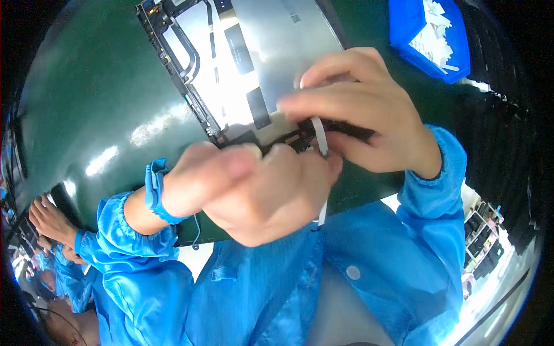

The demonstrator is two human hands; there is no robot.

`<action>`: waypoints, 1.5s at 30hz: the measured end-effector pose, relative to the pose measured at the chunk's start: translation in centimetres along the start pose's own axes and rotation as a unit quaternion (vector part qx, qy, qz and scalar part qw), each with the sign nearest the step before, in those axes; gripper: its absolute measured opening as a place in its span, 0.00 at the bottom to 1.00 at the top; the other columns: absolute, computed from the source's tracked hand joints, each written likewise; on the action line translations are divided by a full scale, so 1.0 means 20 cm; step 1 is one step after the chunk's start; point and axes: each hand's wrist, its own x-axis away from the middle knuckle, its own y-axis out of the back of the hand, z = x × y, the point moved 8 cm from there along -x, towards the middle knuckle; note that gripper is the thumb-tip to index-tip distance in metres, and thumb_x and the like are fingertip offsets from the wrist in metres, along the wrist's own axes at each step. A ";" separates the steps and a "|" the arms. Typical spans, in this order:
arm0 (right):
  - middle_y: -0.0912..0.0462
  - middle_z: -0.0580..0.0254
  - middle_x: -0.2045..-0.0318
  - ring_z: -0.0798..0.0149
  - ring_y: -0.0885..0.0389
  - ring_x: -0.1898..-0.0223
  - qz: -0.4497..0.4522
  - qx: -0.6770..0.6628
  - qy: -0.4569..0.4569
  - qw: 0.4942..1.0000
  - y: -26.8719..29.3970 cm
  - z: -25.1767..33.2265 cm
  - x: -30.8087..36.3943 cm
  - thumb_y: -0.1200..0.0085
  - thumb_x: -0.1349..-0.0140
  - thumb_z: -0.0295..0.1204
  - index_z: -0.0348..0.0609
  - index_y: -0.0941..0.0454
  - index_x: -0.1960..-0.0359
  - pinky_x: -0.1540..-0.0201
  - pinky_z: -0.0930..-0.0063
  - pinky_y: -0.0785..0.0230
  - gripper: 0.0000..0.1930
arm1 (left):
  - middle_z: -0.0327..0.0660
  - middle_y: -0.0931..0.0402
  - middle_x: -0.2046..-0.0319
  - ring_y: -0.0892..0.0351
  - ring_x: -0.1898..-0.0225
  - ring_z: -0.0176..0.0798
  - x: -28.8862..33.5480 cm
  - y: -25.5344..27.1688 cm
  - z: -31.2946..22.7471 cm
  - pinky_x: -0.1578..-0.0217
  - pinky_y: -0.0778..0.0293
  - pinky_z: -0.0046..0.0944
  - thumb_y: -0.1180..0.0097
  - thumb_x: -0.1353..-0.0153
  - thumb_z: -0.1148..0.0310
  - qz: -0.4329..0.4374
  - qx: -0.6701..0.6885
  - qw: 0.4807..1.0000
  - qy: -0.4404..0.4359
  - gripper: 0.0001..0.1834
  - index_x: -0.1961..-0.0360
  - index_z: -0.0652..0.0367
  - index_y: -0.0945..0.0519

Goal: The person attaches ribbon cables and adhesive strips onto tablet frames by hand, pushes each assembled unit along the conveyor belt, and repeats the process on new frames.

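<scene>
An opened flat electronic device [271, 52], likely a tablet or laptop, lies tilted with its silver inner panel, black strips and a dark, part-filled edge facing up. My left hand [259, 196] is closed at the device's near edge, its knuckles toward me and fingertips partly hidden. Around the near right corner curls my right hand [369, 109], fingers over the panel and thumb beneath; its fingertips are smeared by motion. A narrow white strip [319, 135] runs down between the two hands and partly behind the left one.
The device lies on a dark green tabletop [86, 115]. At the far right stands a blue bin [404, 49] full of white scraps. A blue wrist strap [154, 190] with a cord sits on my left wrist. Another person's hand [52, 222] rests at the table's left edge.
</scene>
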 end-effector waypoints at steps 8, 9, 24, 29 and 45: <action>0.15 0.56 0.55 0.58 0.22 0.51 0.001 -0.070 -0.024 0.997 0.03 0.00 0.00 0.50 0.49 0.14 0.40 0.21 0.53 0.47 0.67 0.33 0.20 | 0.15 0.28 0.71 0.34 0.68 0.23 -0.02 -0.02 0.06 0.63 0.43 0.30 0.34 0.60 0.59 0.125 -0.036 0.991 -0.021 0.12 0.69 0.31 0.13; 0.16 0.54 0.54 0.59 0.22 0.50 -0.002 -0.132 -0.056 0.990 0.02 -0.02 0.02 0.50 0.46 0.15 0.40 0.21 0.55 0.47 0.68 0.32 0.16 | 0.15 0.27 0.71 0.34 0.68 0.23 -0.02 -0.02 0.06 0.62 0.42 0.31 0.34 0.59 0.58 0.133 -0.040 0.990 -0.032 0.13 0.68 0.31 0.13; 0.14 0.59 0.63 0.68 0.17 0.60 -0.275 0.323 -0.268 0.865 0.71 -0.35 0.38 0.37 0.39 0.33 0.42 0.15 0.59 0.57 0.75 0.26 0.10 | 0.32 0.15 0.64 0.22 0.57 0.35 0.00 -0.22 0.39 0.39 0.48 0.45 0.30 0.53 0.67 0.214 0.185 0.922 0.263 0.08 0.69 0.53 0.14; 0.14 0.60 0.61 0.65 0.18 0.59 -0.245 0.491 -0.133 0.825 0.62 -0.22 0.25 0.37 0.40 0.30 0.43 0.15 0.58 0.52 0.72 0.27 0.10 | 0.32 0.15 0.67 0.22 0.62 0.31 0.04 -0.28 0.46 0.43 0.42 0.41 0.32 0.49 0.69 0.257 0.176 0.898 0.312 0.05 0.76 0.57 0.15; 0.17 0.65 0.63 0.59 0.22 0.62 -0.096 0.171 -0.055 0.979 0.02 0.05 0.02 0.34 0.62 0.23 0.46 0.15 0.68 0.59 0.68 0.34 0.15 | 0.30 0.26 0.81 0.30 0.70 0.35 0.02 -0.31 0.53 0.53 0.44 0.39 0.29 0.52 0.69 0.309 0.229 0.827 0.409 0.07 0.78 0.54 0.18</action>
